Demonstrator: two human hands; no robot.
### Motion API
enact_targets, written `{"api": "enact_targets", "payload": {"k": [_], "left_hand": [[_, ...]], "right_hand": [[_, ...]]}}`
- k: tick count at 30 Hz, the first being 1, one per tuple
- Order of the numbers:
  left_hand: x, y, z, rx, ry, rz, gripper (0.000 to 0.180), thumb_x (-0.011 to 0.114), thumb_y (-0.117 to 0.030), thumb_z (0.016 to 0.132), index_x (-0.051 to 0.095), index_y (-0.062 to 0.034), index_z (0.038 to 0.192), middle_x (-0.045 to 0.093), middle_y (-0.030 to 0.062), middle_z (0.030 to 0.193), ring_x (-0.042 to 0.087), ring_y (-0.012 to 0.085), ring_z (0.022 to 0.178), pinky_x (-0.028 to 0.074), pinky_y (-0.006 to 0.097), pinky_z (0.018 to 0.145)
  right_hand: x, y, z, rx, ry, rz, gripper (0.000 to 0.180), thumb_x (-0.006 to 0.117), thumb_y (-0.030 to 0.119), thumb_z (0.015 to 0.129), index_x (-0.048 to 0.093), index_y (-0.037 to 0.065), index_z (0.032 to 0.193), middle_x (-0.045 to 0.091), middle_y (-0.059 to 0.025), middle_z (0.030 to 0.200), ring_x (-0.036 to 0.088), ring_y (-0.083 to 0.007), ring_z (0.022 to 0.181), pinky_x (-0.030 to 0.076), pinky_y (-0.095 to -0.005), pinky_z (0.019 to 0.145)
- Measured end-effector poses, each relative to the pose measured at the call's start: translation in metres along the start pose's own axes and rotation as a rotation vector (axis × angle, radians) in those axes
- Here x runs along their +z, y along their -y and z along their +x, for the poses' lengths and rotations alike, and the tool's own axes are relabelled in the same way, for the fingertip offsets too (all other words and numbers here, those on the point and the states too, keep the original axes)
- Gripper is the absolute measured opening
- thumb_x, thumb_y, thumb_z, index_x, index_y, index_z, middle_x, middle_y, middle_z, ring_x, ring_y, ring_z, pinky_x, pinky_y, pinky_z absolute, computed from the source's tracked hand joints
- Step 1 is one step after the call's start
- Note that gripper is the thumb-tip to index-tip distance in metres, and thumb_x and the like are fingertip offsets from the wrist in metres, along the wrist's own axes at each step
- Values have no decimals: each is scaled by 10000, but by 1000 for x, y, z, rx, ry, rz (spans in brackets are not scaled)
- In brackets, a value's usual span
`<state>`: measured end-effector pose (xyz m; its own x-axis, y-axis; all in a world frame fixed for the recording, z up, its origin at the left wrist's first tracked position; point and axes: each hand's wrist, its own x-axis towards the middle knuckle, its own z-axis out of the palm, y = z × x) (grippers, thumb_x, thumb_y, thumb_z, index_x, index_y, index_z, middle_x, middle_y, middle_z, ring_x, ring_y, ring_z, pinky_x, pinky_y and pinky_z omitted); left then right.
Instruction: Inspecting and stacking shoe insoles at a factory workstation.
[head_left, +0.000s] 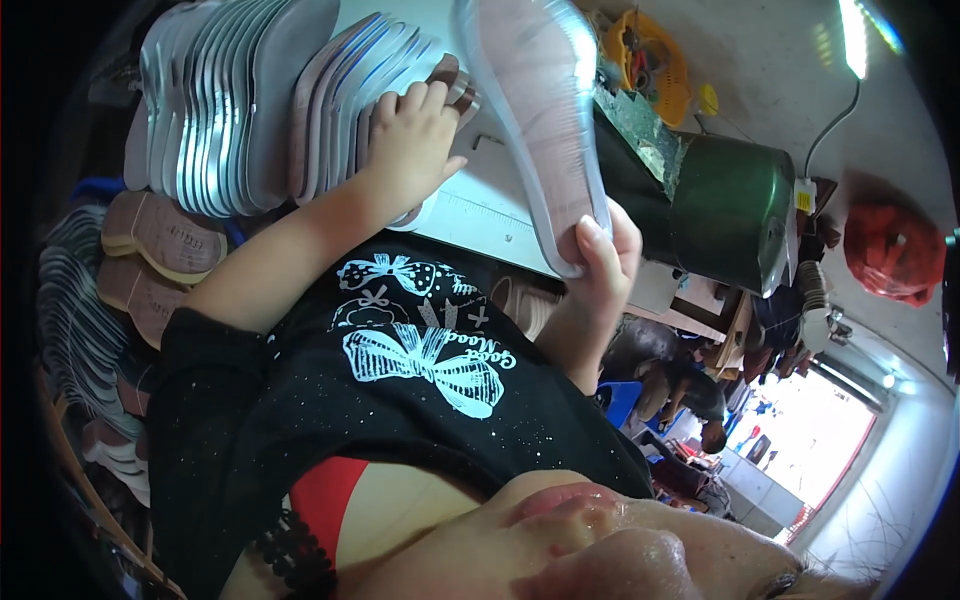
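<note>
1 insole (535, 120), pinkish, was clamped in R hand (605, 245) above tabletop (480, 205), nr R edge. L hand (410, 130), apart from R, lay on insole row (335, 110) nr front edge; grip unclear.

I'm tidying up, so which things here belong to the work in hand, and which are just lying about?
In the work:
- sole-shaped piece, in the right hand
- row of sole pieces, under the left hand

Seemingly just lying about:
- orange-yellow basket
- red bundle
</note>
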<state>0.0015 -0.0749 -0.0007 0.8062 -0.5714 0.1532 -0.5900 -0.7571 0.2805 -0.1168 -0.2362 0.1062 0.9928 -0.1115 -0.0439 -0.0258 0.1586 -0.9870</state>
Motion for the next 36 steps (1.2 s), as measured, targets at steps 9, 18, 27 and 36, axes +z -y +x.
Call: {"api": "enact_targets", "payload": {"k": [9,18,27,36], "left_hand": [[-15,28,24,-232,54,-70,162,575,-156,712,653,-27,772,615,163,813,609,315,780,493,430,686],[-23,44,17,-125,-252,-343,180,585,-151,730,585,10,648,556,147,715,560,320,644,446,393,600],[-73,9,-9,34,-567,-924,218,619,-20,765,456,26,628,412,67,765,418,160,700,351,272,636],[-97,14,5,-9,-521,-1210,399,670,-172,843,491,3,1153,468,104,1171,509,140,1017,466,265,795]], "right_hand": [[-53,43,-41,245,174,-504,245,546,157,861,538,-16,687,497,-14,566,419,-72,499,319,-235,468],[13,-95,19,467,2,-354,436,557,372,909,518,-4,1125,564,-41,642,517,-96,491,423,-233,456],[38,-48,27,-49,119,-283,591,688,216,792,435,-54,1252,639,-131,856,629,-207,771,489,-320,715],[40,-10,10,-52,107,-138,565,608,-61,796,391,-70,1318,597,-99,1049,585,-133,958,461,-285,850]]}}
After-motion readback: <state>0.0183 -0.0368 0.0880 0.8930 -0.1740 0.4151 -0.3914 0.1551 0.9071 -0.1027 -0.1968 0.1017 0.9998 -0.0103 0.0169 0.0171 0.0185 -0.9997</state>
